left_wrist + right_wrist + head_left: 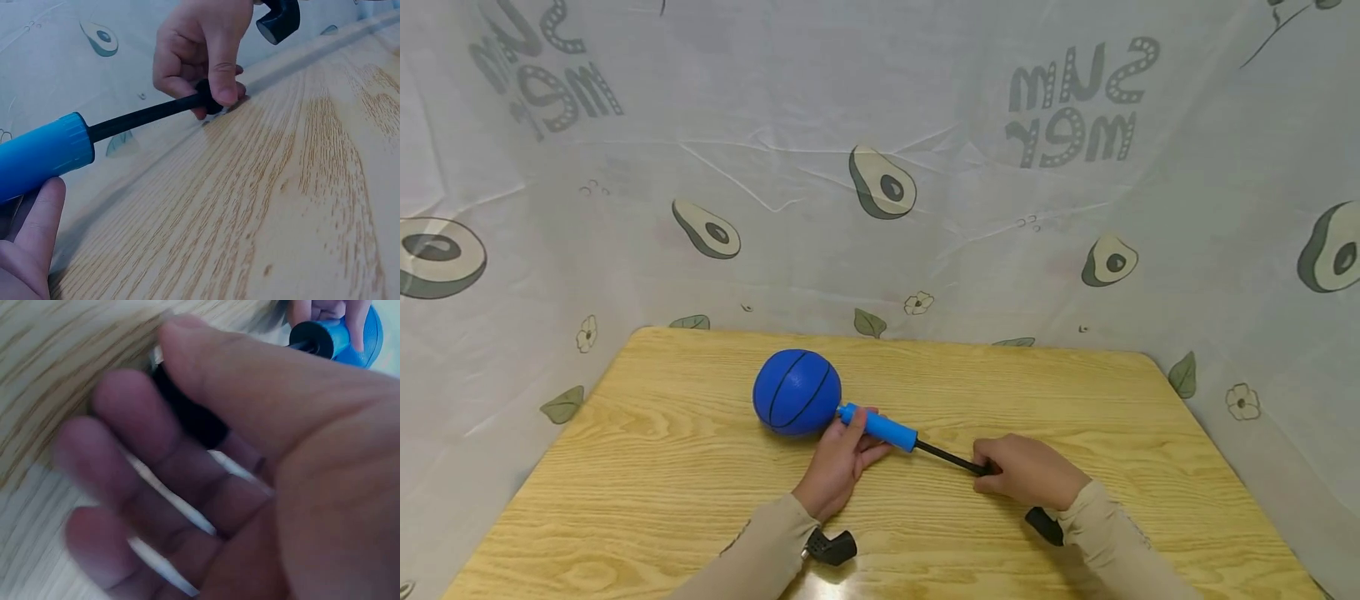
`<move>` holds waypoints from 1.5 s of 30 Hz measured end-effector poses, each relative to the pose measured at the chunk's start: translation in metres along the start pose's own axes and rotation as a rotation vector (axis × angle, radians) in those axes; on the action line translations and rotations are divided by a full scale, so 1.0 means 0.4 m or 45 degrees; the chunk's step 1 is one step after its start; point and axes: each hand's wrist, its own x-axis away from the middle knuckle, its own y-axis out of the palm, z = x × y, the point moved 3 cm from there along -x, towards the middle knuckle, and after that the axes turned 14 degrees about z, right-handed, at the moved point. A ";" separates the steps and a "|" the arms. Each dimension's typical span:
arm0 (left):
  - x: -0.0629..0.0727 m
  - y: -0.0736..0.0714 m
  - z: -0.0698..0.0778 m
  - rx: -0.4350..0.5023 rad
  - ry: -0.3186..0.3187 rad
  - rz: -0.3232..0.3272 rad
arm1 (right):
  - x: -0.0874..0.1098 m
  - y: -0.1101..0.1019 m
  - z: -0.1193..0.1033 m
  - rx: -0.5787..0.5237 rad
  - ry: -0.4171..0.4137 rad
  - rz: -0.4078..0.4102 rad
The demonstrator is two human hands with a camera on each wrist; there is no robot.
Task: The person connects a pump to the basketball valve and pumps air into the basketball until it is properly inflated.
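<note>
A blue ball [796,392] with black seam lines sits on the table toward the left. Against its right side is the nozzle end of a hand pump, whose light-blue barrel [891,432] slants down to the right. My left hand [837,468] holds the barrel near the ball, thumb across the top and fingers underneath. From the barrel's other end a long stretch of black rod [147,117] sticks out. At its end my right hand [1033,473] grips the black handle [194,415], which shows between thumb and curled fingers in the right wrist view.
The wood-grain table [662,500] reaches back to a pale curtain [790,108] printed with avocados and leaves, which also hangs along both sides. A black wrist device [832,547] sits at my left cuff, and another [1045,526] at my right.
</note>
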 end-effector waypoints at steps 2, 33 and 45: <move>-0.002 0.002 -0.002 -0.008 -0.005 0.002 | -0.002 -0.002 0.001 0.022 -0.032 0.007; -0.001 -0.006 0.004 0.004 -0.012 -0.005 | -0.029 0.010 -0.010 0.083 -0.091 0.090; 0.000 0.001 0.000 -0.015 -0.013 0.007 | -0.115 0.052 -0.093 0.081 -0.125 0.220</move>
